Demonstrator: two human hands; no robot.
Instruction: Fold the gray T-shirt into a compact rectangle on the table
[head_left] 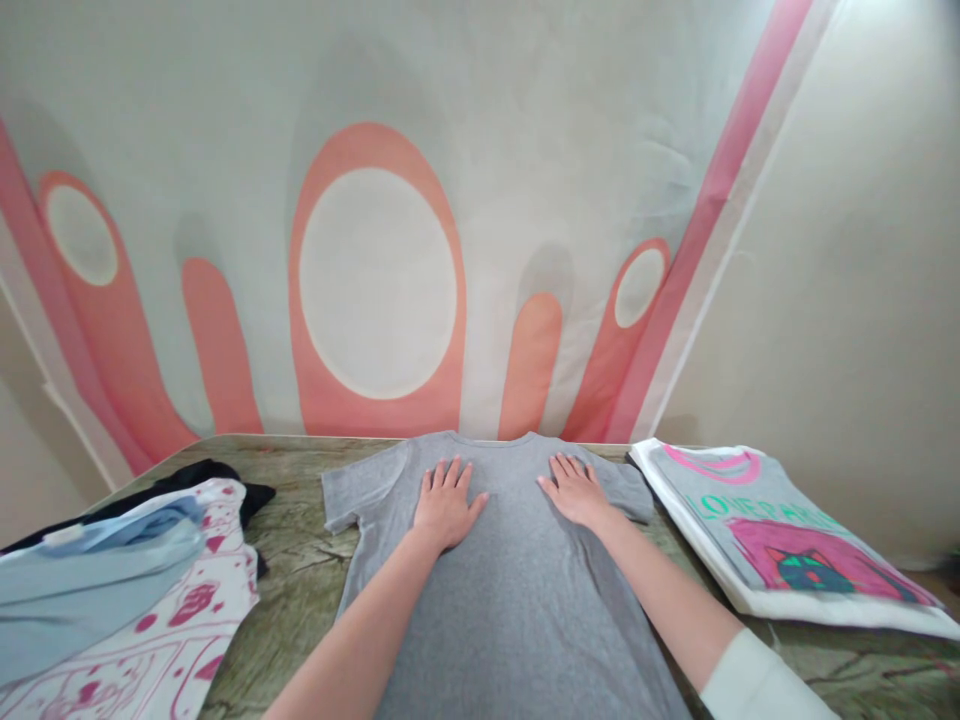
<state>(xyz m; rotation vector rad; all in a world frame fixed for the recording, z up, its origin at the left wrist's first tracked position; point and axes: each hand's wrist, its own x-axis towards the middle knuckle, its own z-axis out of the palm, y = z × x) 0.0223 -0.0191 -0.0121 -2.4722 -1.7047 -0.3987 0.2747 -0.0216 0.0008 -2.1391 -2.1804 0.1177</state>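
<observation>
A grey short-sleeved T-shirt (510, 600) lies spread out on the table, its neckline at the far edge and its sleeves out to both sides. My left hand (448, 505) rests flat on the upper left of the shirt, fingers apart. On the upper right, near the shoulder, my right hand (576, 488) lies palm down with its fingers extended. Neither hand grips the cloth. The shirt's lower end runs out of view at the bottom.
On the left lies a pile of clothes (112, 580) in light blue, black and white with pink print. Folded shirts (795, 540) are stacked on the right, a cat print on top. A wall with a printed backdrop (495, 130) rises behind the wood-patterned table (300, 590).
</observation>
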